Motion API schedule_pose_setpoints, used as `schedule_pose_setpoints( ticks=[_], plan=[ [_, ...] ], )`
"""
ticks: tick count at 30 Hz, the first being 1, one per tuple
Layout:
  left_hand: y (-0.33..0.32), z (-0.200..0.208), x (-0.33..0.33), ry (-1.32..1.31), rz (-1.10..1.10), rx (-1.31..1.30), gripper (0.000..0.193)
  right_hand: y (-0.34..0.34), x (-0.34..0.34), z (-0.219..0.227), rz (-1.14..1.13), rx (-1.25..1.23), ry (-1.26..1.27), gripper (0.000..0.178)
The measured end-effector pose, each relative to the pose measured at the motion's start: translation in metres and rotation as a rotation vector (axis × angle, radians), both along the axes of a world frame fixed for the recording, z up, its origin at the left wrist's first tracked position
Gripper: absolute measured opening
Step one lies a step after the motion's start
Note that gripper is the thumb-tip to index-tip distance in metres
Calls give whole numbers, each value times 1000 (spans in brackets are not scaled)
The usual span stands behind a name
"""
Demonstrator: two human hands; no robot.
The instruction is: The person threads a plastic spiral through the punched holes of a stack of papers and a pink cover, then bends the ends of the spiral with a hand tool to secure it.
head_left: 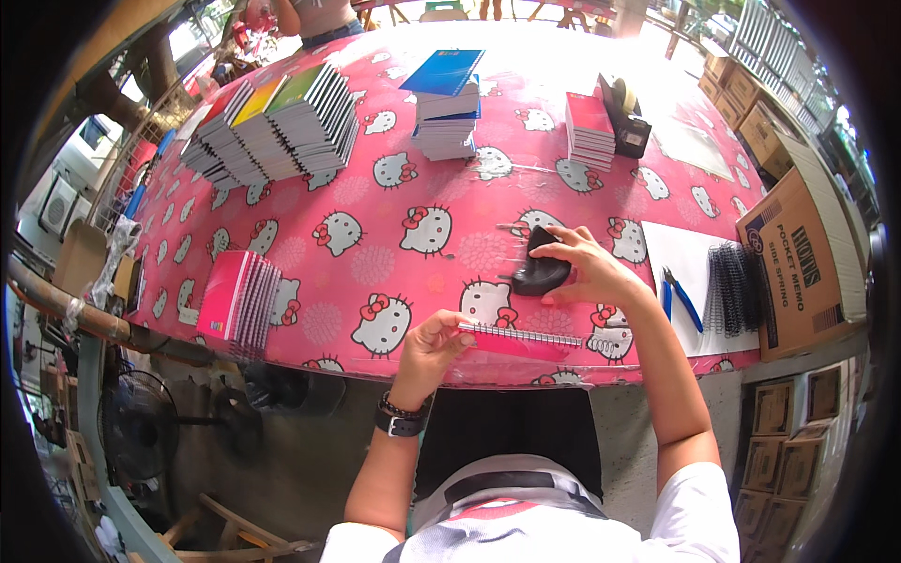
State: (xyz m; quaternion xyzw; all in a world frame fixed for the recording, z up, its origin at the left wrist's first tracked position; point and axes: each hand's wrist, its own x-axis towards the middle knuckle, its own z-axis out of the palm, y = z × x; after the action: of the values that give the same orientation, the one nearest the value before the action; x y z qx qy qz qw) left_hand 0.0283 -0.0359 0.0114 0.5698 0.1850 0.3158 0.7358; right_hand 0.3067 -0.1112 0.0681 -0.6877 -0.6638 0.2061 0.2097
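Observation:
At the table's near edge my left hand (435, 342) pinches the left end of a pink spiral notebook (521, 345). Its spine faces up, threaded with a wire coil, and loose turns of the coil (601, 345) stick out past the right end. My right hand (587, 267) grips a smooth black curved device (542, 267) resting on the table just beyond the notebook. Its kind I cannot make out. Blue-handled pliers (683, 300) lie on a white sheet (666, 249) to the right, beside a heap of black spiral coils (732, 289).
Pink notebooks (235, 296) stand in a stack at the left. Farther back are stacks of red, yellow and green notebooks (272, 127), blue ones (446, 103), and small red ones (589, 131) beside a black tape dispenser (627, 122). A cardboard box (802, 263) borders the right edge.

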Motion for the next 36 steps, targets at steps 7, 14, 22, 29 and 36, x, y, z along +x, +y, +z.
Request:
schedule_pose_setpoints(
  ticks=[7,14,22,29,36],
  plan=[
    [0,-3,2,-75,15,7,18,6,-12,5,36,-99,715,46],
    [0,-4,-1,-40,34,116,16,-5,-41,-2,257,-110,942,54],
    [-1,1,0,-27,34,51,19,-16,-31,11,-80,263,-26,54],
    [-9,34,15,-54,144,326,18,-27,-108,50,71,482,277,32],
    [-13,60,12,20,227,524,22,-31,-115,48,25,569,336,26]
  ],
)
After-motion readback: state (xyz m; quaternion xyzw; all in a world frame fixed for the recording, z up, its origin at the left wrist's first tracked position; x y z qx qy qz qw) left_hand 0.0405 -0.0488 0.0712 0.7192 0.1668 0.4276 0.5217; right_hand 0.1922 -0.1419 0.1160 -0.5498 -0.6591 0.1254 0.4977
